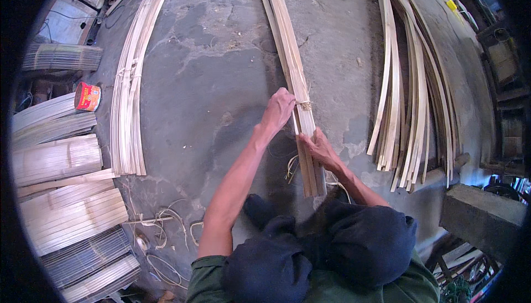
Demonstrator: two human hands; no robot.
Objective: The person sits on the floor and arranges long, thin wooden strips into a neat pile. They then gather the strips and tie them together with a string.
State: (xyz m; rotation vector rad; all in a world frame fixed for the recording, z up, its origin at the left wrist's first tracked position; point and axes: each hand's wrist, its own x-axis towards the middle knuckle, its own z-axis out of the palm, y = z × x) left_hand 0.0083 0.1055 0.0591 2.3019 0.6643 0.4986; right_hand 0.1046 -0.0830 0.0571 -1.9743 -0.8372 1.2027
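Note:
A long bundle of pale bamboo slats [287, 54] runs from the far edge down to between my knees. A thin tie strip [303, 104] goes round it near its close end. At the bundle's left side, my left hand [279, 107] is closed in a fist, level with the tie and apparently pinching the strip's end; its fingertips are partly hidden. Just below the tie, my right hand [319, 149] grips the bundle from the right, thumb on top. Loose strip ends [291, 169] hang beside the lower slats.
Another tied slat bundle [130, 87] lies to the left, and loose slats [406, 98] fan out on the right. Stacked slat panels [77, 214] and a red tub [87, 96] line the left side. Thin strips [166, 225] curl on the floor; a concrete block [481, 217] stands near right.

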